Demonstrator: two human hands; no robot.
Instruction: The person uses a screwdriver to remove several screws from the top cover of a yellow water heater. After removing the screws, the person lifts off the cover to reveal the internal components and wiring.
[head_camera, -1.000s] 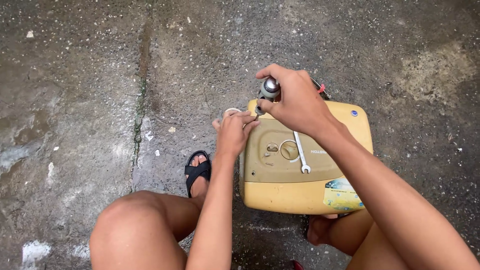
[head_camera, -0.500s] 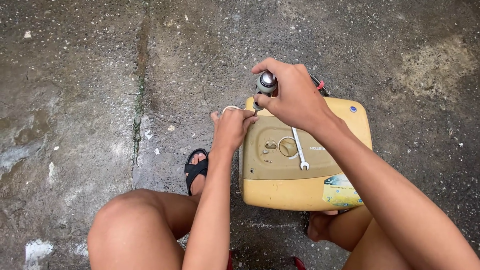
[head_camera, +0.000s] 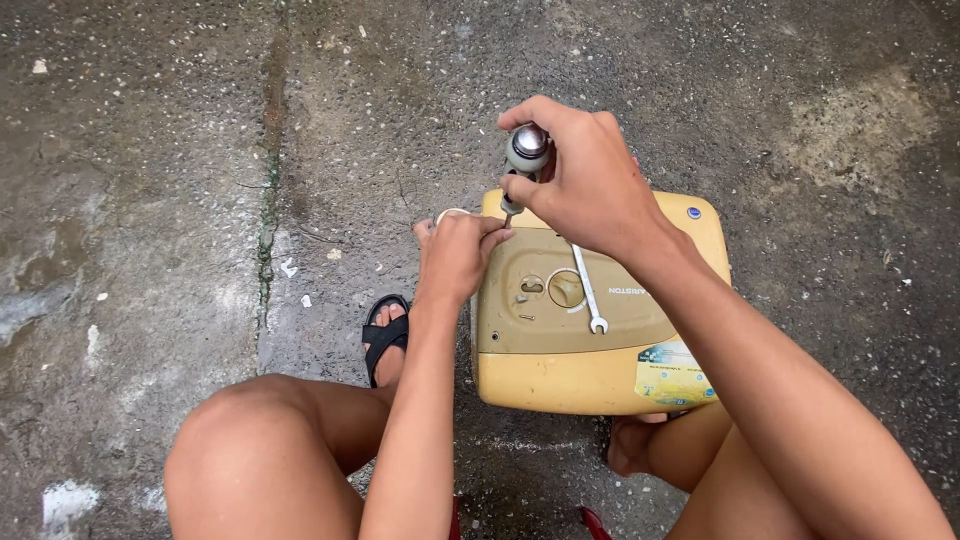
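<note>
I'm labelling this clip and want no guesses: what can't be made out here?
Head view only:
- Tip of the grey-handled screwdriver: hidden behind the left hand.
- Left hand's grip: what its fingers pinch is too small to tell.
- Far top edge of the yellowed plastic appliance casing: covered by the right hand.
- Silver spanner: upper end under the right wrist.

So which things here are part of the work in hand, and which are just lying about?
In use:
- right hand gripping screwdriver
- left hand steadying its tip at the yellow heater

Lying about:
- spanner resting loose on the heater's panel
- sandal, worn on the foot
- concrete floor
</note>
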